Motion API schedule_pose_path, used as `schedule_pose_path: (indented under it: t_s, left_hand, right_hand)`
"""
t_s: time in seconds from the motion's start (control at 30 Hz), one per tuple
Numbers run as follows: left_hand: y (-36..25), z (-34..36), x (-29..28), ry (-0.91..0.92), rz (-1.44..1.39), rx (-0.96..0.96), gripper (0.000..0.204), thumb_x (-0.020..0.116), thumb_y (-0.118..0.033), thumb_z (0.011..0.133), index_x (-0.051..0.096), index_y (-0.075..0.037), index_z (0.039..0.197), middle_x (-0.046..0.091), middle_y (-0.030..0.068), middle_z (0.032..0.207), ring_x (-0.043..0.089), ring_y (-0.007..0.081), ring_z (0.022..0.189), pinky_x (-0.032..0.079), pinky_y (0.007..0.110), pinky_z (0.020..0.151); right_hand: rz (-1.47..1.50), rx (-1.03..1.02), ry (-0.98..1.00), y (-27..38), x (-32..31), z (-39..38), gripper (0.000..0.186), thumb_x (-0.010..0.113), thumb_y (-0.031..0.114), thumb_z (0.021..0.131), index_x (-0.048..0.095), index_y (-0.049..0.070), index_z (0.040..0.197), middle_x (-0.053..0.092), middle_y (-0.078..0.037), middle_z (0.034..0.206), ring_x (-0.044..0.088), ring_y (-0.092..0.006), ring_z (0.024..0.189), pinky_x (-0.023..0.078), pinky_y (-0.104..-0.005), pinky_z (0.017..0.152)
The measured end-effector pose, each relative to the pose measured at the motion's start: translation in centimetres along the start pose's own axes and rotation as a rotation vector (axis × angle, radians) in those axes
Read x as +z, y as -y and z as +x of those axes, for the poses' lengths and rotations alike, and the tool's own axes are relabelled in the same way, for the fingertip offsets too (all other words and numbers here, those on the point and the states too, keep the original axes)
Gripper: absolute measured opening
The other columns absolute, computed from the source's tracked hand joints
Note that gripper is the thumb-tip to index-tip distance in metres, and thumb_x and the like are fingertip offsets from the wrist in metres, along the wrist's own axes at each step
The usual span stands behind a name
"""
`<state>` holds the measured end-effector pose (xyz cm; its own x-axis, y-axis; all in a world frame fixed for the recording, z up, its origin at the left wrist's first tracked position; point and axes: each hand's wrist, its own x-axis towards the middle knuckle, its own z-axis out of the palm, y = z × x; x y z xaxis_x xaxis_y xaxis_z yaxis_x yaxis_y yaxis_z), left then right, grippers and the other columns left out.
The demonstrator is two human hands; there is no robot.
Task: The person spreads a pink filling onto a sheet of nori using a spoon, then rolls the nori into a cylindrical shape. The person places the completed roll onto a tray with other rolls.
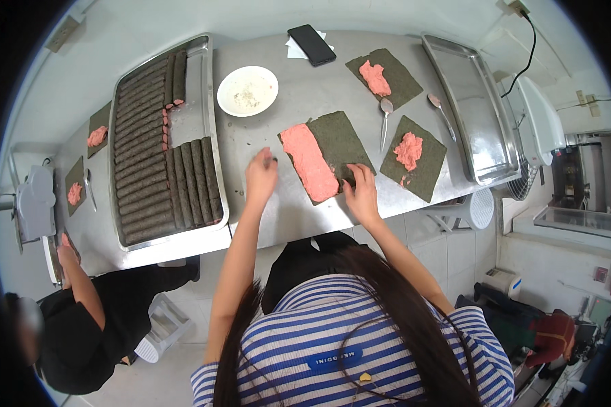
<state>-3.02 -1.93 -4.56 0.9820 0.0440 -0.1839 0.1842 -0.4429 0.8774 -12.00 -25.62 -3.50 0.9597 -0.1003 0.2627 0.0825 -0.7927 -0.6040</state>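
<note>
In front of me lies a dark green seaweed sheet [336, 139] with a flat band of pink paste [310, 163] along its left side. My right hand [361, 195] is at the sheet's near right edge, its bent fingers pinching the seaweed there. Left of the sheet and apart from it, my left hand [261, 178] hovers over the steel table with curled fingers. A small dark patch shows between those fingers, too unclear to name. Two more seaweed sheets, one at the far right [404, 85] and one nearer [424, 178], each carry a lump of pink paste.
Many dark rolls fill a metal tray [214, 122] on the left. Behind my hands stand a white bowl [247, 91] and a phone [311, 45]. Spoons [385, 122] lie right, beside another tray [472, 108]. A co-worker [81, 319] works at the left end; stools stand below.
</note>
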Motion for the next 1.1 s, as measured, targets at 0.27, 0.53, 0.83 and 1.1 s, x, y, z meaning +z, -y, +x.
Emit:
schedule_pose_path:
  t_s: [0.27, 0.53, 0.83, 1.1]
  left_hand:
    - [-3.6, 6.2, 1.5, -0.06, 0.439, 0.13, 0.026, 0.053, -0.015, 0.083, 0.07, -0.001, 0.099, 0.062, 0.0228, 0.106, 0.062, 0.0378, 0.095, 0.049, 0.044, 0.085]
    - [-1.8, 8.7, 1.8, 0.295, 0.144, -0.25, 0.042, 0.052, -0.034, 0.087, 0.066, 0.002, 0.103, 0.065, 0.0161, 0.105, 0.061, 0.0241, 0.096, 0.048, 0.038, 0.083]
    - [-3.8, 5.0, 0.3, 0.554, -0.354, -0.491, 0.081, 0.04, -0.067, 0.09, 0.043, 0.002, 0.132, 0.056, 0.0188, 0.118, 0.059, 0.0282, 0.106, 0.045, 0.039, 0.095]
    - [-4.5, 3.2, 1.7, 0.581, -0.612, -0.621, 0.096, 0.035, -0.077, 0.085, 0.02, -0.005, 0.147, 0.036, 0.0249, 0.139, 0.046, 0.0463, 0.121, 0.042, 0.052, 0.099]
  right_hand:
    - [-0.005, 0.064, 0.007, -2.3, 1.0, 0.8, 0.039, 0.063, 0.004, 0.078, 0.055, 0.0, 0.116, 0.051, -0.017, 0.118, 0.05, -0.0363, 0.108, 0.042, -0.0425, 0.094]
    - [0.045, 0.075, 0.009, -2.6, 0.9, 0.7, 0.037, 0.064, 0.005, 0.077, 0.057, 0.0, 0.113, 0.052, -0.017, 0.118, 0.05, -0.0362, 0.109, 0.042, -0.0423, 0.094]
    - [0.059, -0.002, -0.009, -2.8, 0.3, 1.2, 0.043, 0.07, 0.015, 0.077, 0.054, -0.001, 0.113, 0.053, -0.018, 0.117, 0.051, -0.0365, 0.108, 0.043, -0.0419, 0.093]
    - [-0.005, -0.023, 0.097, 1.9, -0.8, 0.4, 0.062, 0.083, 0.031, 0.065, 0.048, 0.002, 0.107, 0.042, -0.026, 0.128, 0.045, -0.0421, 0.119, 0.039, -0.0462, 0.098]
